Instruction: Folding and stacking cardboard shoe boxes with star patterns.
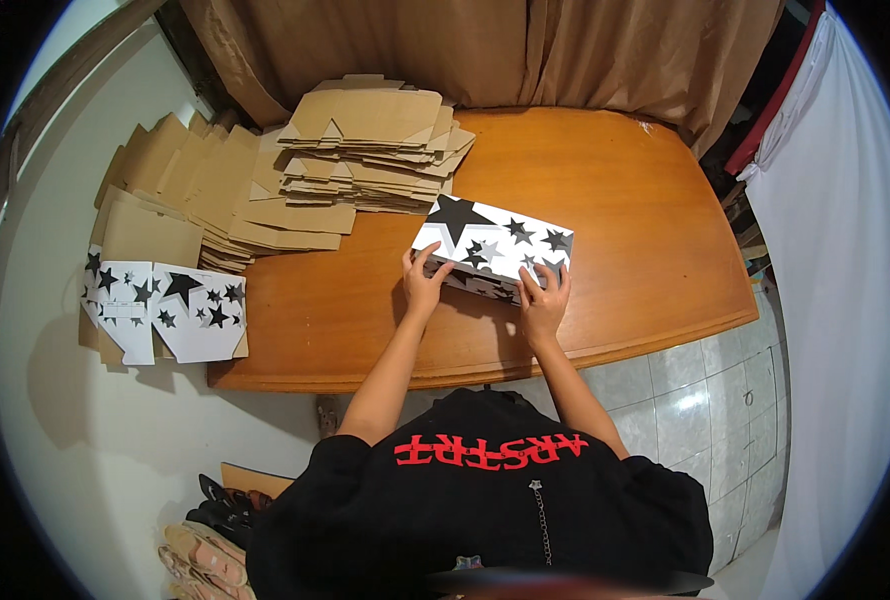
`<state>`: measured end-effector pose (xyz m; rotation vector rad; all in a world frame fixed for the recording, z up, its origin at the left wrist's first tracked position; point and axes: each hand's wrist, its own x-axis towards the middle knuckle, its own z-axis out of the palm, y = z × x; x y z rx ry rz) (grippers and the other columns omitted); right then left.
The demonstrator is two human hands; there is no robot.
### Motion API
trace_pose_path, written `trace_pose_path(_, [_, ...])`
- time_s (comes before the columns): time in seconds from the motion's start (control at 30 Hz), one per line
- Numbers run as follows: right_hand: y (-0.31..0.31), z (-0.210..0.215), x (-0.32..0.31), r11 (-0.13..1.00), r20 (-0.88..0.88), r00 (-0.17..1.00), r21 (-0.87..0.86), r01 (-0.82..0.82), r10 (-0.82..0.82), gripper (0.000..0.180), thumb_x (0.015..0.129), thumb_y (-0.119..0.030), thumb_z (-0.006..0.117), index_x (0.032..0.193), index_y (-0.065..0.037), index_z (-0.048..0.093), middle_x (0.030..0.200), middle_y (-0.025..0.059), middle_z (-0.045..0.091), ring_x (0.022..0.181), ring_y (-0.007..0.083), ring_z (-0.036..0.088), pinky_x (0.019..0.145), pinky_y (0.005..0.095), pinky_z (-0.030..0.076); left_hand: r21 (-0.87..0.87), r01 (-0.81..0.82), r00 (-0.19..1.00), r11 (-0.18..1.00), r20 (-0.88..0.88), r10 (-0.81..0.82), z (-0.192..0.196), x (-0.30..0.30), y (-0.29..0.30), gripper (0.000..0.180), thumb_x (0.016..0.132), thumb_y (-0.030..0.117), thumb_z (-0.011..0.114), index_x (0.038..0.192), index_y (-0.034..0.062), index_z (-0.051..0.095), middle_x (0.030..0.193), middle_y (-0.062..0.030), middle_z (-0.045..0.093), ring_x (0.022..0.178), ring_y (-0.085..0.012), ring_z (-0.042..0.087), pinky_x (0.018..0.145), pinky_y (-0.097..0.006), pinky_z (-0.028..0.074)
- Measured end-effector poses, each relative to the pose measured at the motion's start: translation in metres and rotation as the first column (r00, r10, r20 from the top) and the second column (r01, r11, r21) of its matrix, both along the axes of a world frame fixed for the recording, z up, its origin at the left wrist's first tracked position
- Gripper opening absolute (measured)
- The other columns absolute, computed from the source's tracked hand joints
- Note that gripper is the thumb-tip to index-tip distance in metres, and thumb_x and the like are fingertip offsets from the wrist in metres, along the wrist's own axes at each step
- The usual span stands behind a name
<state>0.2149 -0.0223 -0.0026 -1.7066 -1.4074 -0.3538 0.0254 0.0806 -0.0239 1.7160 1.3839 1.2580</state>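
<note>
Box, 1, white with black and grey stars (492, 240): near the centre of the frame, set at a slant on the brown wooden bench (615, 180), toward its near edge. Top panel flat, near side in shadow.

Hands, 2, both on the box. Left hand (423, 285): partly curled, thumb and fingers apart, holding the near left corner. Right hand (542, 310): partly curled, fingers on the top panel, thumb at the near edge, holding the near right end.

Done, as judged: 1 box folded up into its full shape, its top apparently down. Whether the near flap is fully tucked cannot be told; fingers and shadow cover part of that edge.

Left, as judged: the flat stock, none of it folded up.
- Plain brown cardboard stack (365, 118), upper centre-left of the frame, flat pieces in layers.
- Brown cardboard sheets (227, 190), upper left, fanned and overlapping, count not clear.
- Star-printed sheet (201, 335), left of the frame, flat, face up at the bench's left end, its 2 printed panels side by side, brown cardboard beneath.

Other finished boxes in view: 0.
</note>
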Motion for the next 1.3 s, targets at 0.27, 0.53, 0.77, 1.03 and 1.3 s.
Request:
trace_pose_path(0.27, [0.006, -0.006, 0.017, 1.0, 0.03, 0.999, 0.015, -0.016, 0.016, 0.022, 0.072, -0.015, 0.072, 0.094, -0.017, 0.07, 0.102, 0.0056, 0.06, 0.106, 0.036, 0.047, 0.098, 0.0471, 0.035, 0.014, -0.101, 0.993, 0.995, -0.064, 0.101, 0.0, 0.017, -0.003, 0.04, 0.072, 0.03, 0.074, 0.109, 0.0196, 0.062, 0.127, -0.0163, 0.039, 0.109, -0.0361, 0.049, 0.09, -0.041, 0.042])
trace_pose_path(0.53, [0.006, -0.018, 0.038, 0.992, -0.013, 0.992, 0.015, -0.122, 0.122, 0.022, 0.076, -0.019, 0.068, 0.098, -0.02, 0.07, 0.108, 0.0043, 0.059, 0.116, 0.0377, 0.041, 0.1, 0.0515, 0.03, 0.009, -0.047, 0.997, 0.999, -0.065, 0.047, -0.006, 0.02, -0.015, 0.04, 0.075, 0.03, 0.073, 0.111, 0.0179, 0.062, 0.131, -0.0166, 0.034, 0.117, -0.0344, 0.043, 0.096, -0.04, 0.038])
trace_pose_path(0.77, [0.004, -0.03, 0.054, 0.988, 0.09, 0.984, -0.018, -0.153, 0.154, 0.024, 0.076, -0.025, 0.067, 0.099, -0.022, 0.069, 0.113, 0.0004, 0.057, 0.117, 0.0363, 0.041, 0.099, 0.0619, 0.023, 0.294, -0.094, 0.973, 0.951, -0.177, 0.15, -0.006, 0.025, -0.027, 0.032, 0.074, 0.025, 0.073, 0.106, 0.0216, 0.067, 0.147, -0.0153, 0.019, 0.135, -0.0343, 0.02, 0.107, -0.049, 0.019])
trace_pose_path(1.03, [0.007, -0.017, 0.015, 0.983, -0.036, 0.99, -0.117, -0.14, 0.136, 0.013, 0.074, -0.029, 0.069, 0.085, -0.022, 0.069, 0.108, -0.0024, 0.058, 0.12, 0.0273, 0.042, 0.102, 0.0647, 0.001, 0.319, 0.096, 0.927, 0.943, -0.374, 0.032, -0.014, 0.012, -0.012, 0.031, 0.073, 0.024, 0.072, 0.104, 0.0206, 0.069, 0.138, -0.0025, 0.042, 0.136, -0.0328, 0.02, 0.107, -0.055, 0.013])
trace_pose_path(1.3, [0.022, -0.019, -0.001, 0.982, -0.056, 0.99, -0.126, -0.138, 0.132, 0.005, 0.073, -0.023, 0.069, 0.074, -0.02, 0.067, 0.1, -0.0039, 0.059, 0.112, 0.0224, 0.05, 0.1, 0.0652, 0.0, 0.143, 0.113, 0.931, 0.983, -0.362, -0.054, 0.004, 0.036, -0.024, 0.03, 0.074, 0.038, 0.07, 0.1, 0.0223, 0.069, 0.135, -0.0003, 0.044, 0.135, -0.0322, 0.017, 0.105, -0.06, 0.001])
